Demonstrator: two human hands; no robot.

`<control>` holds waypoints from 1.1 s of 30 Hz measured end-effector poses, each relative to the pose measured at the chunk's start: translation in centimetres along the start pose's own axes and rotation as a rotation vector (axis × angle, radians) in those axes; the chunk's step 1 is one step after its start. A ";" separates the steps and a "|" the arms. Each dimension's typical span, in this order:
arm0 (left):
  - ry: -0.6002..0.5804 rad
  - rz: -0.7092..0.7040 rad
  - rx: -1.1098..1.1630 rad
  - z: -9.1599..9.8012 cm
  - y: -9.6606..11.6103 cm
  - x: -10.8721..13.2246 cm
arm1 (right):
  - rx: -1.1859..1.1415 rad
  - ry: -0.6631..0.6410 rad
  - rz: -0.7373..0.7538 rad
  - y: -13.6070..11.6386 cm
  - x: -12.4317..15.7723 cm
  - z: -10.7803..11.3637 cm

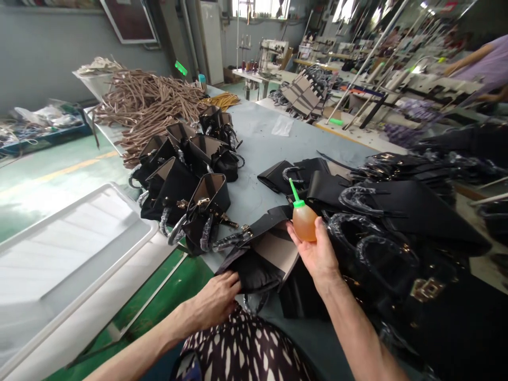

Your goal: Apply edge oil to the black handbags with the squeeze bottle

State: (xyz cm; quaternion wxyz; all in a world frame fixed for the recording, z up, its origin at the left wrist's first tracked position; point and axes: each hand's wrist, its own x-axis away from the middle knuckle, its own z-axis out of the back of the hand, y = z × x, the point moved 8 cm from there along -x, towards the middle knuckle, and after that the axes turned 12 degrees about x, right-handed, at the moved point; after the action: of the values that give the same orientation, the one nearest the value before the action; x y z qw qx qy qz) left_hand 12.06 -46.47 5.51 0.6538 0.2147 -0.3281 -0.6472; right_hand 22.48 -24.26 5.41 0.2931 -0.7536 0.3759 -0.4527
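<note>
My right hand (315, 251) is closed round a small orange squeeze bottle (304, 221) with a green nozzle pointing up and left. It hovers over a black and beige handbag (265, 254) lying at the near edge of the table. My left hand (216, 299) grips the black near end of that bag, fingers curled on the fabric. A strap with a metal buckle (245, 232) runs across the bag's top.
Several finished black handbags (186, 174) stand in a cluster left of centre on the grey table (262, 143). A heap of black bags (397, 211) fills the right side. Tan straps (151, 106) pile at the far left. A white tray (79, 248) sits lower left.
</note>
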 end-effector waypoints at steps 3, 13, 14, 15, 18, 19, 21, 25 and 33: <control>0.232 -0.108 -0.003 3.4 2.2 1.2 | 0.004 -0.007 0.022 0.0 0.2 -1.0; 0.553 -0.101 0.299 3.5 1.5 0.1 | 0.035 0.009 0.075 -0.2 1.0 -2.9; 0.694 0.097 0.425 3.3 -1.5 1.3 | 0.037 0.005 0.084 -0.3 1.1 -3.0; 0.805 0.330 0.577 2.4 -4.7 2.7 | 0.040 0.000 0.092 -0.3 1.3 -3.2; 0.812 0.776 1.120 -3.2 -10.5 4.1 | 0.053 -0.011 0.114 -0.3 1.6 -3.7; 0.790 0.807 1.198 -4.4 -11.1 3.6 | 0.058 -0.012 0.121 -0.3 1.7 -3.9; 0.762 0.820 1.303 -5.7 -11.6 1.8 | 0.066 -0.009 0.130 -0.3 1.8 -4.2; 0.707 0.766 1.461 -5.5 -10.6 -2.3 | 0.072 0.005 0.126 -0.2 2.1 -4.3; 0.527 0.721 1.347 -0.9 -9.6 -2.7 | 0.092 0.050 0.082 -3.3 5.5 -2.4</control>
State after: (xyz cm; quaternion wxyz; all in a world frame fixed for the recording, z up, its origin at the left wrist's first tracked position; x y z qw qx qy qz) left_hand 6.08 -44.64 -2.30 0.6085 0.5890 -0.5316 0.0121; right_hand 23.01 -27.29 11.49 0.3363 -0.7115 0.3927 -0.4759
